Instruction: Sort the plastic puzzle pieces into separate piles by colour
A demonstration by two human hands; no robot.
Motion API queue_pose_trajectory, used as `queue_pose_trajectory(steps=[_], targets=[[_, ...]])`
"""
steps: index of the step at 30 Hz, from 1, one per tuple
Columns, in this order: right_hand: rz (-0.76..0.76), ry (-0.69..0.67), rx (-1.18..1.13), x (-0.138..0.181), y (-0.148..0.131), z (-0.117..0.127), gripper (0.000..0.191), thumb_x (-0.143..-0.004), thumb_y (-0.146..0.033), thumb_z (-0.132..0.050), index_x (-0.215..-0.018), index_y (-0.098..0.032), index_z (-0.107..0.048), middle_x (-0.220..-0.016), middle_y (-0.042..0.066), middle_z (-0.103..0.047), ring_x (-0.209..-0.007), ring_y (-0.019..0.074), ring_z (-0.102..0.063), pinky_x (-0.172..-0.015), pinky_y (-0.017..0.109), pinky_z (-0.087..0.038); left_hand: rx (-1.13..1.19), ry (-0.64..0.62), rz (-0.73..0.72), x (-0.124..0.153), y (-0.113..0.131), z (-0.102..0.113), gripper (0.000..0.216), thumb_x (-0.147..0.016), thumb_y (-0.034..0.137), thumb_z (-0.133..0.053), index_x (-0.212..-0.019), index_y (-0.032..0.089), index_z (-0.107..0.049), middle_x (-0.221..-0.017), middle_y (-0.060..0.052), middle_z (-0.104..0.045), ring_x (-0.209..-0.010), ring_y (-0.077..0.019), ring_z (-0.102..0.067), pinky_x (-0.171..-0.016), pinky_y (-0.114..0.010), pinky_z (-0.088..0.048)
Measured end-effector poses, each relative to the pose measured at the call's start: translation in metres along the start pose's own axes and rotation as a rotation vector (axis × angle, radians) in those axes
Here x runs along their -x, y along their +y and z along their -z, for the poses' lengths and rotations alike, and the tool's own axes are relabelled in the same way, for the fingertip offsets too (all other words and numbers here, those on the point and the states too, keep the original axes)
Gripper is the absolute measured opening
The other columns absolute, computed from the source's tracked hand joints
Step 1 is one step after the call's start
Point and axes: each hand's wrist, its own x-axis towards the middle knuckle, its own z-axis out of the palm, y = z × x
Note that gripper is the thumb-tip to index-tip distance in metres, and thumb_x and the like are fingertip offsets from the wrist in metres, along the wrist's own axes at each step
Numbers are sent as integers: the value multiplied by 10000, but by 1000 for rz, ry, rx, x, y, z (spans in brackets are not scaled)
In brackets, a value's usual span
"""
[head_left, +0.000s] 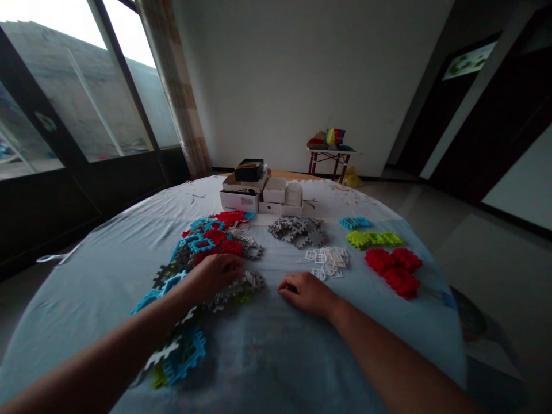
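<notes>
Fingers (230, 265) of left hand (213, 276) curled down onto mixed pile of interlocking tiles (202, 247); grip on any single tile not discernible. Fingers (288, 287) of right hand (308, 293) curled under, resting on bare cloth, nothing held. One round table (107, 241), cloth-covered. One mixed pile, left of centre. Five sorted heaps to its right: red heap (394, 270), grey heap (297, 230), green heap (373, 238), white heap (328, 260), blue heap (354, 222).
</notes>
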Motion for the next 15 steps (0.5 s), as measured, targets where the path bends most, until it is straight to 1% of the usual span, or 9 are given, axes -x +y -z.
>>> queue_pose_trajectory(steps=[3,7,9,12,14,15], targets=[[0,2,0,0,-1,1,205,-796,-262,-497,-874,-167,-660,-770,33,-656,-700,129,-582,-640,208,-398,36,45,3,-12,-4,6,370,-724,439,-513,-948,171,-634,-755,-24,-628,-686,-162,-549,-610,-246,-407],[-22,0,0,0,-3,3,210,-794,-263,-493,-872,-167,-662,-764,32,-660,-680,123,-581,-618,203,-394,197,92,46,-38,-2,10,383,-696,452,-543,-908,150,-647,-702,-25,-629,-641,-154,-545,-580,-243,-410],[-28,-3,5,-1,-3,3,211,-794,-261,-489,-881,-174,-661,-772,29,-665,-676,120,-582,-619,202,-394,294,126,74,-56,1,9,366,-640,438,-603,-840,138,-664,-690,-28,-630,-641,-153,-544,-572,-239,-411],[-24,-7,34,-2,-3,3,214,-791,-264,-490,-888,-187,-664,-798,30,-675,-705,127,-590,-648,210,-397,431,142,115,-89,8,2,317,-556,406,-670,-713,131,-668,-577,-9,-584,-546,-125,-498,-490,-219,-381],[-25,-5,69,-3,-3,2,214,-788,-277,-494,-885,-194,-666,-810,33,-682,-732,140,-597,-665,222,-395,490,141,132,-111,16,-6,329,-552,411,-675,-711,123,-661,-534,-5,-556,-488,-107,-467,-447,-214,-368],[-26,-7,85,-3,-3,2,215,-787,-284,-496,-883,-197,-667,-815,34,-684,-740,146,-600,-666,227,-392,512,151,139,-122,21,-9,352,-573,423,-663,-749,119,-657,-551,-12,-564,-485,-104,-472,-444,-214,-377]])
